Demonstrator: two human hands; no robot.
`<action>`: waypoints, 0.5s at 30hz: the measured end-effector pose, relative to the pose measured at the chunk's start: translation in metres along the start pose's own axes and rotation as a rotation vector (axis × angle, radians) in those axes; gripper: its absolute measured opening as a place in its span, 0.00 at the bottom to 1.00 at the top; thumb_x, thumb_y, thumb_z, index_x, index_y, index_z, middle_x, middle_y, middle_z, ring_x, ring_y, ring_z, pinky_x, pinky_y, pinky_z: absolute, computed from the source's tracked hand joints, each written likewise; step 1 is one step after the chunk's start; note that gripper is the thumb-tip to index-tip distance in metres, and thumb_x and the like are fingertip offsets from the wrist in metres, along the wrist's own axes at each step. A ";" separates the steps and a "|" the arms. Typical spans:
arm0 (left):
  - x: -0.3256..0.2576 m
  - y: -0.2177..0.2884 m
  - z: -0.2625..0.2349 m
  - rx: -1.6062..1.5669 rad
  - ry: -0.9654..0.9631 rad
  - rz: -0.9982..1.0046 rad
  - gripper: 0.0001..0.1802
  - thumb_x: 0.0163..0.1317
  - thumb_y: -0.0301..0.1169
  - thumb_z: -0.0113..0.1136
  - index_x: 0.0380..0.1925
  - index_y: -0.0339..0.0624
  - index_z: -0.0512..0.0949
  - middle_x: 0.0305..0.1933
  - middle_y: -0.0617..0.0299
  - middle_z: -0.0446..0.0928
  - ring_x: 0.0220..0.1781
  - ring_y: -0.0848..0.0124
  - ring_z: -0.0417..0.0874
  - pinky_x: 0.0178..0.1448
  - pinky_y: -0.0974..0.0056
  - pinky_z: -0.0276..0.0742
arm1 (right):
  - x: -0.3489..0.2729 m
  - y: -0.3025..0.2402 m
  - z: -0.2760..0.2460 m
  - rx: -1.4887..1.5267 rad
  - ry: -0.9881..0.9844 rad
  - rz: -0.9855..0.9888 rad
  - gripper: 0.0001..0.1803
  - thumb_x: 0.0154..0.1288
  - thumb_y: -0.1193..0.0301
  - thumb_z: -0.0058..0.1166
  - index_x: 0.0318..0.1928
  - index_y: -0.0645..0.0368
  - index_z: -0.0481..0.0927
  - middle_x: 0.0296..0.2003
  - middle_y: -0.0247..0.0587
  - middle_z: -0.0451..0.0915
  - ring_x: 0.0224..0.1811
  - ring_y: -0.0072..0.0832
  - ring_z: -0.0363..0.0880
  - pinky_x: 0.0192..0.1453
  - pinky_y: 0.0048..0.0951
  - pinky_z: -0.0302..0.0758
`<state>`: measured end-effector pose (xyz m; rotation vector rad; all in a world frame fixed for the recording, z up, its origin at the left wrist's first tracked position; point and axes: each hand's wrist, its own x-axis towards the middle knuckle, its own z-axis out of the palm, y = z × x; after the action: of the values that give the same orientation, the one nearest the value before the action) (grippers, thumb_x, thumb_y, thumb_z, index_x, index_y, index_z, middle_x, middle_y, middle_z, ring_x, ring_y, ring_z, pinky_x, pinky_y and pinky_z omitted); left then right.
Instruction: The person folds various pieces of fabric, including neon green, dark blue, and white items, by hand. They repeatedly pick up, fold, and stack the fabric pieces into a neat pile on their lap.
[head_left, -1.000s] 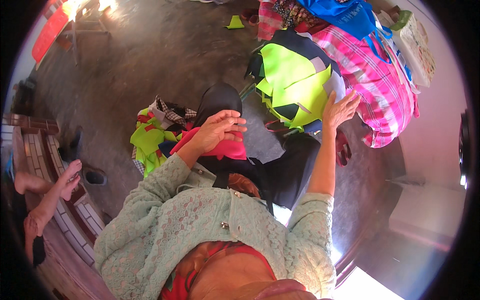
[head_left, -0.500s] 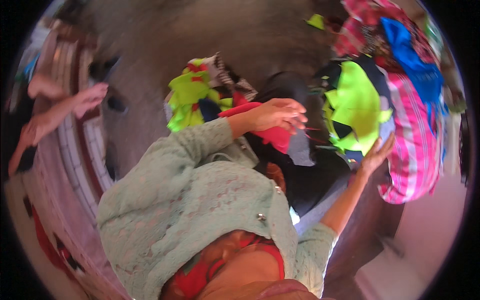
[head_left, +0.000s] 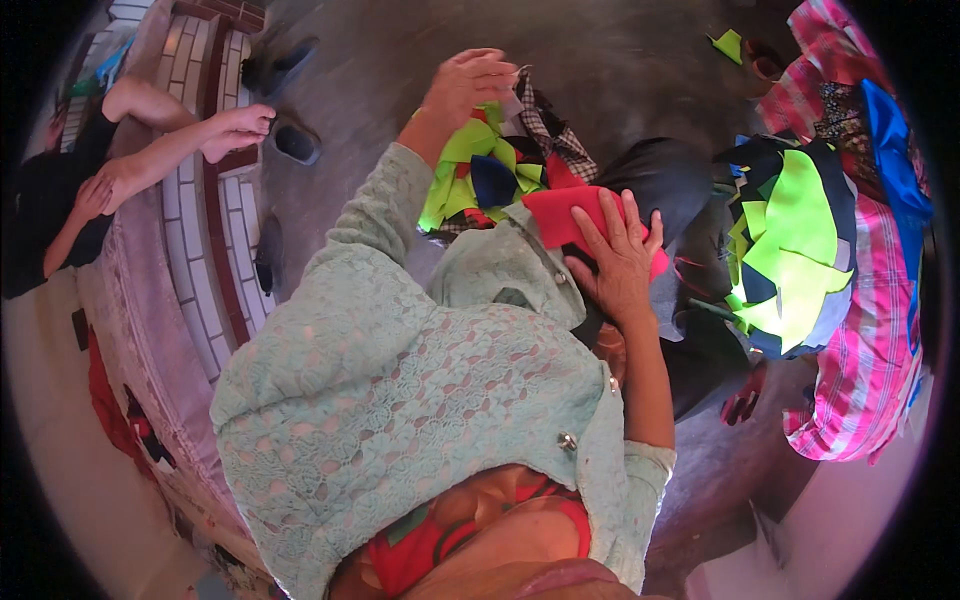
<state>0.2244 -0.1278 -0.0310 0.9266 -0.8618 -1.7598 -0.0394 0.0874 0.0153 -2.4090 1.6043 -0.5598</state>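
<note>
My left hand (head_left: 470,88) is stretched out over a heap of fabric scraps (head_left: 462,160), its fingers close together and loosely bent; no cloth clearly shows in its grip. The heap mixes neon yellow-green, navy and red pieces, with a black-and-white checked cloth (head_left: 555,135) on its far side. My right hand (head_left: 622,258) lies flat, fingers spread, on a red piece of cloth (head_left: 555,215) over my lap. Right of my legs sits a second pile of neon yellow-green (head_left: 795,230) and dark scraps.
A pink checked cloth bundle (head_left: 870,330) lies at the right with a shiny blue cloth (head_left: 895,150) on it. At left, another person's bare legs (head_left: 165,150) rest beside a brick-patterned step (head_left: 190,215). Dark shoes (head_left: 295,140) stand on the floor.
My right hand has moved left from the right-hand scrap pile onto the red cloth. My left hand has gone from above the red cloth outward to the scrap heap. The view has shifted slightly.
</note>
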 end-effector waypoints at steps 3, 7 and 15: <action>-0.001 -0.015 -0.054 0.183 0.290 -0.082 0.17 0.61 0.33 0.54 0.47 0.38 0.70 0.42 0.48 0.78 0.43 0.60 0.81 0.47 0.54 0.79 | 0.002 0.004 0.017 -0.028 0.042 -0.014 0.33 0.47 0.54 0.61 0.58 0.36 0.72 0.65 0.36 0.60 0.69 0.38 0.53 0.67 0.58 0.40; -0.015 -0.066 -0.122 0.287 0.442 -0.301 0.19 0.59 0.36 0.55 0.48 0.40 0.68 0.42 0.53 0.76 0.43 0.61 0.78 0.44 0.55 0.78 | 0.001 0.004 0.022 -0.010 0.069 -0.016 0.29 0.49 0.54 0.59 0.56 0.35 0.73 0.64 0.35 0.62 0.68 0.36 0.56 0.66 0.57 0.40; -0.053 -0.166 -0.164 0.275 0.503 -0.554 0.22 0.57 0.38 0.53 0.51 0.45 0.67 0.48 0.58 0.66 0.48 0.58 0.70 0.48 0.43 0.71 | 0.000 0.008 0.025 -0.007 0.065 -0.009 0.28 0.49 0.52 0.58 0.54 0.34 0.75 0.63 0.34 0.64 0.66 0.36 0.57 0.66 0.56 0.41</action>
<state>0.3148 -0.0501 -0.2389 1.8329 -0.5469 -1.7429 -0.0360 0.0826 -0.0101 -2.4275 1.6242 -0.6422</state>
